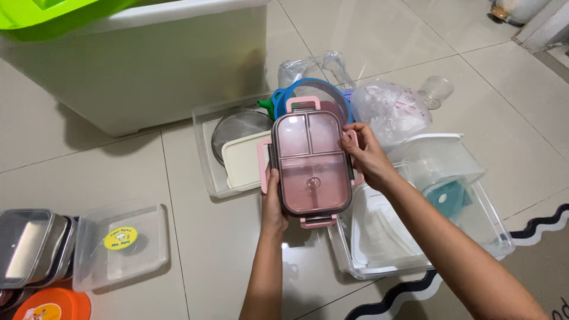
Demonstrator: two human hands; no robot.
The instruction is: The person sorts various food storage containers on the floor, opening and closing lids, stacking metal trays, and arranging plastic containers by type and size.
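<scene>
lunch box (311,163): pink, clear three-part lid, clips | both hands' fingers clamped on its sides

Pale glossy floor tiles (106,172) with thin grout lines; a black-and-white wavy-edged rug (533,249), seemingly, lies at lower right; lighting is soft and even.

The lunch box (311,169) sits between the left hand (273,204) and the right hand (365,155), held above the floor (89,172). Beyond the left hand lies a tray (204,151) with a sieve (237,125) and a flat lid (244,160) in it. Under the right hand stands a bin (498,237) of containers. Far left of the left hand lies a square box (121,246), with metal tins (29,243) left of it. A big tub (142,65) stands behind.
</scene>
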